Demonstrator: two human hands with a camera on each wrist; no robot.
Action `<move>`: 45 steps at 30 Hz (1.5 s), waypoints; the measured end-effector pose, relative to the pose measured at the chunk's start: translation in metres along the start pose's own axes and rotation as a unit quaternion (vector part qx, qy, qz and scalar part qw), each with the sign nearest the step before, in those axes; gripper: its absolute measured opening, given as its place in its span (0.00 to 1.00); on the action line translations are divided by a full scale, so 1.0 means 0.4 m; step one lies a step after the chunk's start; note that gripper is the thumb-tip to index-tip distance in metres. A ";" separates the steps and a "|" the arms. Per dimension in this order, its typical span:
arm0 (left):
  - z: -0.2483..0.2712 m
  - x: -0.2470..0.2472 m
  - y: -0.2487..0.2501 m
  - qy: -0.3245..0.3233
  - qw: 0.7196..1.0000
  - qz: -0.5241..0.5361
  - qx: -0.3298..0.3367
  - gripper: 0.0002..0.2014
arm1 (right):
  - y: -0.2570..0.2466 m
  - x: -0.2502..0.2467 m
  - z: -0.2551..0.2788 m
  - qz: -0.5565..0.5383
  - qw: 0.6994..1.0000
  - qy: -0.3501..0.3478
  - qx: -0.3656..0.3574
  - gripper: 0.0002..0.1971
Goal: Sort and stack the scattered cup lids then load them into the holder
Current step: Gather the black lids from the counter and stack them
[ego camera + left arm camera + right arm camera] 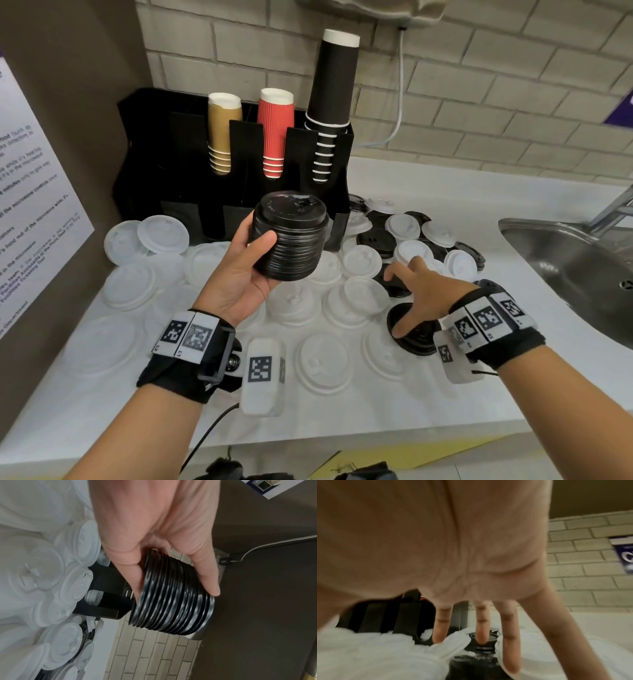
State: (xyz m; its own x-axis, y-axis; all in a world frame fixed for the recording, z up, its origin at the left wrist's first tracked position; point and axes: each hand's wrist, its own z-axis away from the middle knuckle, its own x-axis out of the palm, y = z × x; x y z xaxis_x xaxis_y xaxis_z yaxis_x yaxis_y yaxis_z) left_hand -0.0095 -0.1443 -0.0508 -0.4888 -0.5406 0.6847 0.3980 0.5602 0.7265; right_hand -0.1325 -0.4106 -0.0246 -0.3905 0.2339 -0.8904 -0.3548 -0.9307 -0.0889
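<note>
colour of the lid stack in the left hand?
Black. The stack of lids gripped by the left hand shows best in the head view.

brick wall | white counter | steel sink

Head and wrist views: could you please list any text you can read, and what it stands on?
"in the microwave": on the poster on the left wall; its other lines are too small to read reliably.
"C": on the blue sign, cut off and blurred.
Embossing on the lid stack: unreadable.
The wrist tags: square codes only, no legible words.
</note>
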 end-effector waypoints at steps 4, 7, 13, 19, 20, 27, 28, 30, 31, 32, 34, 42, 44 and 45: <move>-0.003 -0.009 0.001 -0.006 1.000 -0.001 0.003 0.27 | -0.003 0.029 -0.001 0.057 0.996 -0.067 0.011 0.49; -0.005 -0.009 0.002 -0.005 1.000 -0.005 0.004 0.28 | 0.006 0.031 -0.003 0.057 0.996 -0.065 0.014 0.44; -0.016 0.011 0.003 -0.013 1.000 -0.002 -0.001 0.44 | 0.010 -0.058 0.008 0.009 1.000 -0.007 -0.007 0.31; -0.021 0.032 -0.008 -0.010 1.000 0.009 -0.013 0.38 | -0.087 -0.156 0.022 -0.315 0.893 0.243 -0.209 0.24; -0.020 0.034 -0.010 -0.014 1.000 0.006 -0.016 0.36 | -0.114 -0.161 0.026 -0.368 0.864 0.247 -0.239 0.23; -0.017 0.034 -0.011 -0.028 0.998 -0.045 -0.031 0.30 | -0.223 -0.186 0.033 -0.394 0.831 0.230 -0.318 0.23; -0.017 0.033 -0.011 -0.032 0.997 -0.053 -0.034 0.29 | -0.229 -0.187 0.029 -0.381 0.838 0.219 -0.323 0.23; -0.019 0.030 -0.009 -0.036 0.996 -0.066 -0.043 0.29 | -0.237 -0.185 0.021 -0.352 0.853 0.201 -0.328 0.25; -0.020 0.030 -0.008 -0.038 0.996 -0.072 -0.046 0.30 | -0.239 -0.184 0.017 -0.336 0.860 0.196 -0.330 0.26; -0.022 0.029 -0.008 -0.038 0.995 -0.078 -0.047 0.32 | -0.241 -0.185 0.015 -0.322 0.865 0.194 -0.331 0.27; -0.024 0.027 -0.008 -0.035 0.995 -0.081 -0.047 0.33 | -0.244 -0.186 0.015 -0.306 0.870 0.193 -0.334 0.28; -0.030 0.019 -0.018 -0.032 0.997 -0.056 -0.050 0.30 | -0.244 -0.192 0.006 -0.293 0.874 0.194 -0.336 0.30; -0.032 0.019 -0.020 -0.033 0.997 -0.058 -0.049 0.30 | -0.240 -0.193 0.007 -0.287 0.877 0.184 -0.338 0.30; -0.033 0.018 -0.020 -0.034 0.997 -0.059 -0.048 0.30 | -0.234 -0.192 0.006 -0.297 0.875 0.180 -0.336 0.30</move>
State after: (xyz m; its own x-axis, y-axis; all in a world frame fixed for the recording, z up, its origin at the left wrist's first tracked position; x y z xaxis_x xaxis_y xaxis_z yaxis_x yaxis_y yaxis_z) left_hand -0.0058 -0.1611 -0.0511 -0.5865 -0.5540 0.5908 0.4047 0.4314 0.8063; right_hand -0.0712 -0.3407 0.0533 0.0298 0.7416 -0.6702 0.2234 -0.6585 -0.7187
